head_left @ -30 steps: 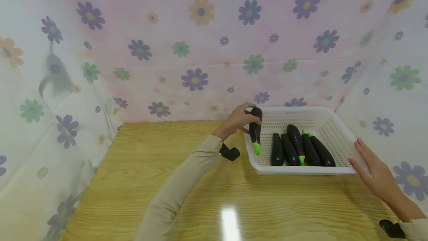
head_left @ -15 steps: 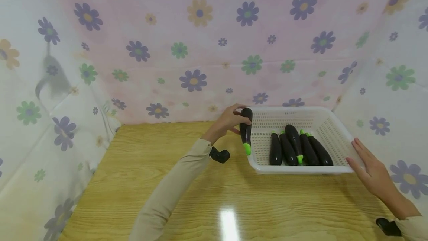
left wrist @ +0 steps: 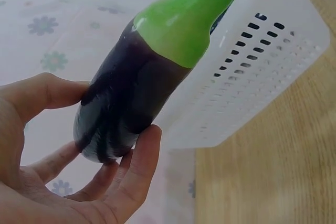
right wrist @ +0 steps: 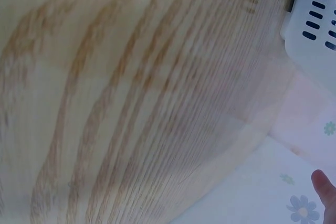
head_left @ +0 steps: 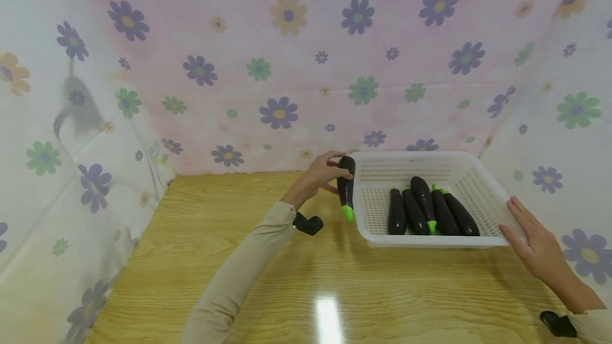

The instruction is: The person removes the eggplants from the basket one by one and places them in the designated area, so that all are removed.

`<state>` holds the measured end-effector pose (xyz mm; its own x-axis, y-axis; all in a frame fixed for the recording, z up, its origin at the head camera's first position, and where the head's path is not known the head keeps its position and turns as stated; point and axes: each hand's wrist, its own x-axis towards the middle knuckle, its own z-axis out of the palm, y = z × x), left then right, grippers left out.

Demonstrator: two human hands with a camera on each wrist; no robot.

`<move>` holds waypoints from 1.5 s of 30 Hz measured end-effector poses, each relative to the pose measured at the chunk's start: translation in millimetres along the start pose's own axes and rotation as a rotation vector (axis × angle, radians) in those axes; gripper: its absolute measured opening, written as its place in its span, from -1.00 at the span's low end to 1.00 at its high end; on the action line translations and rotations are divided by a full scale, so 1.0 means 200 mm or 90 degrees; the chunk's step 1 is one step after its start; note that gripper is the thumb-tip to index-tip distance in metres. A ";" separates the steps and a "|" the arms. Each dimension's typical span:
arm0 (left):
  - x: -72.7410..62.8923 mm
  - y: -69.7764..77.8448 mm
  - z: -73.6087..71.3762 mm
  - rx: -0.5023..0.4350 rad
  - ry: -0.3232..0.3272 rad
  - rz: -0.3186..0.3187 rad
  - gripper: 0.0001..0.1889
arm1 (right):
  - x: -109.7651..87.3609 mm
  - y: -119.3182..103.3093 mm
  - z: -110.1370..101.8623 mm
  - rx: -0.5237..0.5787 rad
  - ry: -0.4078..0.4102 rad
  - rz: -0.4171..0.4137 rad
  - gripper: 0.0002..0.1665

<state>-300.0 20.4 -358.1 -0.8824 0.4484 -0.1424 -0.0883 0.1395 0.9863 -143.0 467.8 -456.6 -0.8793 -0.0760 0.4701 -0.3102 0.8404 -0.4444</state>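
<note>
My left hand (head_left: pixel 319 175) grips a dark eggplant (head_left: pixel 346 187) around its thick end, the green stem end pointing down toward me. In the left wrist view the thumb and fingers curl round the eggplant's purple body (left wrist: pixel 123 95), beside the basket's slotted outer wall (left wrist: pixel 262 51). The white plastic basket (head_left: pixel 430 241) stands on the right of the table, and several more eggplants (head_left: pixel 415 214) lie inside it. At the basket's right rim my right hand (head_left: pixel 537 246) rests with its fingers straight. Only one fingertip (right wrist: pixel 322 184) of that hand shows in the right wrist view.
The basket stands on a wood-grain table (head_left: pixel 268 280), which reaches left and toward me. Flowered cloth (head_left: pixel 287 84) hangs behind the table and along both sides. A dark wrist strap (head_left: pixel 308 224) sits at the left cuff.
My left hand has carried the eggplant left, from over the basket's left end to just outside its left rim. The right hand stays at the right rim.
</note>
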 end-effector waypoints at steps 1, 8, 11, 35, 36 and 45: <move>0.00 -0.01 0.00 0.000 -0.002 0.001 -0.34 | 0.00 0.00 0.00 0.001 0.000 0.000 -0.25; -0.01 -0.05 -0.02 -0.004 0.000 -0.014 -0.35 | 0.00 0.00 -0.01 0.003 -0.001 0.003 -0.26; -0.01 -0.07 -0.03 -0.009 0.001 -0.017 -0.35 | 0.00 0.00 -0.01 0.005 0.002 0.002 -0.26; 0.04 -0.23 -0.03 -0.053 0.021 -0.028 -0.30 | 0.02 -0.01 0.01 0.015 0.035 -0.014 -0.27; 0.05 -0.24 -0.03 -0.054 0.023 -0.030 -0.29 | 0.02 -0.01 0.01 0.015 0.035 -0.015 -0.27; 0.06 -0.29 -0.02 -0.046 0.031 -0.035 -0.28 | 0.01 -0.01 0.01 0.010 0.035 -0.012 -0.28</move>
<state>-307.0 13.4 -417.0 -0.8966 0.3985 -0.1933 -0.1681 0.0976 0.9809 -143.9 464.8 -456.7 -0.8524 -0.0614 0.5192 -0.3319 0.8309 -0.4467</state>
